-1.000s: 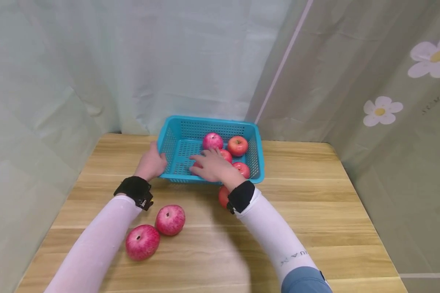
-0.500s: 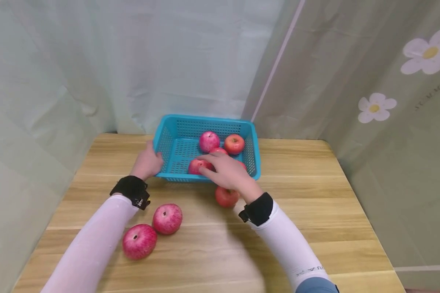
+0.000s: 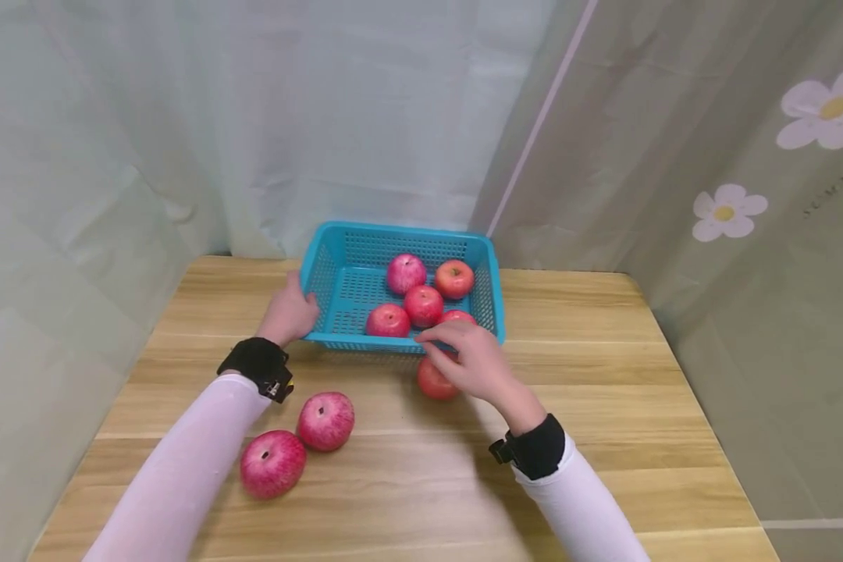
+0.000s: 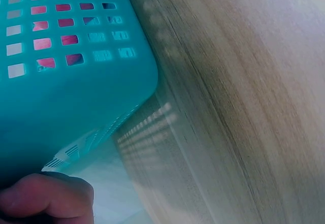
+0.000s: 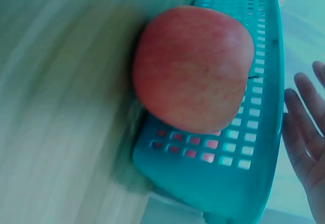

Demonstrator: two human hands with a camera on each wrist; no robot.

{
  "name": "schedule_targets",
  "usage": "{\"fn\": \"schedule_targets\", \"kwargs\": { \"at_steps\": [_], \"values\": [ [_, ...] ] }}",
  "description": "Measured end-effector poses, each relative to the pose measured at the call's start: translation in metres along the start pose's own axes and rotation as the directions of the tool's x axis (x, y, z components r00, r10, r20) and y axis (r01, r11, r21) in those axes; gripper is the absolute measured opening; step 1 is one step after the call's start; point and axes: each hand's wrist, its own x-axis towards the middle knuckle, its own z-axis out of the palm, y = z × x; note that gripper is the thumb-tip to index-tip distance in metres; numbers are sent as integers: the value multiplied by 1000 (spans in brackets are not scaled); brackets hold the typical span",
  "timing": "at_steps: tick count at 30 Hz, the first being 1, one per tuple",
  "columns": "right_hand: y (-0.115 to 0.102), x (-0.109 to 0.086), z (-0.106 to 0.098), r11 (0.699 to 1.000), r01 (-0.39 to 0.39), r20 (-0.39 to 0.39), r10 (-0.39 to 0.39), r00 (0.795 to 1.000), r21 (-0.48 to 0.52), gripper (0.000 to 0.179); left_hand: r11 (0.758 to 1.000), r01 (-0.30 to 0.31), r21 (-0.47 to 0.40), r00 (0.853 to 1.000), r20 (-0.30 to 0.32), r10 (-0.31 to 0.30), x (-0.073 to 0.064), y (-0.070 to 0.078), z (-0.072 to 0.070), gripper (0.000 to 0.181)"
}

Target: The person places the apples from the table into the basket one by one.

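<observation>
A blue plastic basket (image 3: 407,229) with perforated walls holds several apples, among them a pinkish one (image 3: 406,273) and a red one (image 3: 389,321) by the front wall. My left hand (image 3: 289,312) grips the basket's left end; the left wrist view shows curled fingers (image 4: 56,196) at its rim. Over the front rim hovers my right hand (image 3: 474,361), fingers extended and holding nothing. Beneath it, a red apple (image 3: 435,381) sits on the table, partly covered by the hand in the head view. The right wrist view shows this apple (image 5: 195,71) whole, close before the basket's wall.
Two dark pink apples, one nearer (image 3: 273,464) and one farther (image 3: 326,421), lie beside my left forearm on the wooden table (image 3: 604,421). A pale curtain (image 3: 393,117) hangs behind the basket, and a flowered curtain (image 3: 780,312) borders the right side.
My right hand has drawn back from inside the basket toward the right and nearer side, leaving a red apple by the front wall uncovered. My left hand keeps its grip on the basket.
</observation>
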Motion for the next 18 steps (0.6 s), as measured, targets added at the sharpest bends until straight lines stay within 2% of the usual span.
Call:
{"fn": "schedule_targets", "kwargs": {
  "at_steps": [6,10,14,18],
  "values": [
    [3,-17,-6,1000,1,-39,0,999,11,17,1000,-4,-14,1000,12,4,1,-1,0,56],
    [5,-26,-9,1000,4,-32,-4,999,13,17,1000,-3,-14,1000,12,3,0,-1,0,56],
    [5,-34,-13,996,79,8,-79,997,-50,19,1000,3,-14,1000,7,-3,0,0,0,57],
    [4,-40,-14,970,178,68,-169,983,-163,25,1000,10,-23,1000,9,-10,0,0,0,56]
  ]
}}
